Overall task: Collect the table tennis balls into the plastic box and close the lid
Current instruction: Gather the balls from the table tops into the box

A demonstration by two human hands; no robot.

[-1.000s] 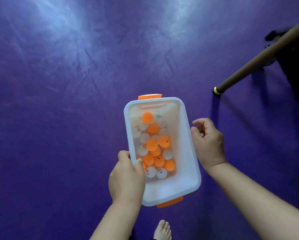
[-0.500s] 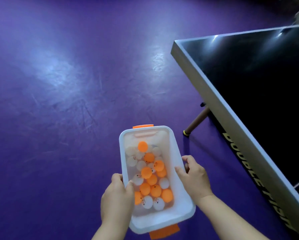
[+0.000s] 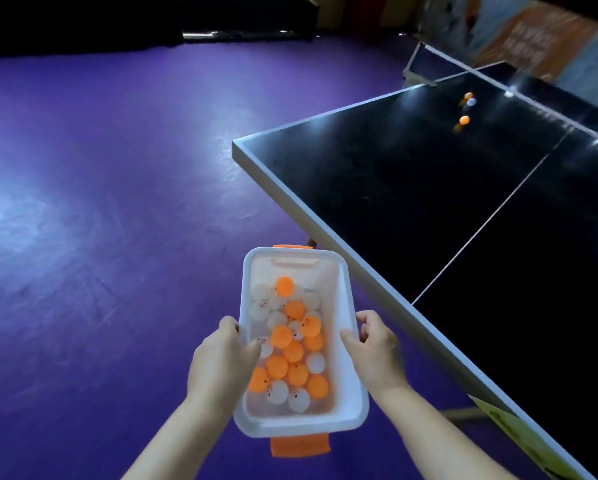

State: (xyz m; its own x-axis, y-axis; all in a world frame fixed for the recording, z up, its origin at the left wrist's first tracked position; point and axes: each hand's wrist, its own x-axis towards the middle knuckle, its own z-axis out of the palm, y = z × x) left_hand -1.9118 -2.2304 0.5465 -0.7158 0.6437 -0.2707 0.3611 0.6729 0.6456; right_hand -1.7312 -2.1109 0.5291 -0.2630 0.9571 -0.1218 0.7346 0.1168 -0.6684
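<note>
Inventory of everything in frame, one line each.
box: one, white plastic, open, no lid in view, held over the floor
latches: two, orange, one on each short end of the box
balls in box: about twenty, orange and white, loose in the bottom
balls on table: three, two orange and one white, far end of the tabletop
table: one, dark top with white lines, right
floor: purple, left and below
left hand: grips the box's left side
right hand: grips the box's right side

Far orange and white balls on black table-tennis table: smeared, count unclear. Table cut by right edge. Colourful wall banner blurred. Brown table leg hidden behind white plastic box.
</note>
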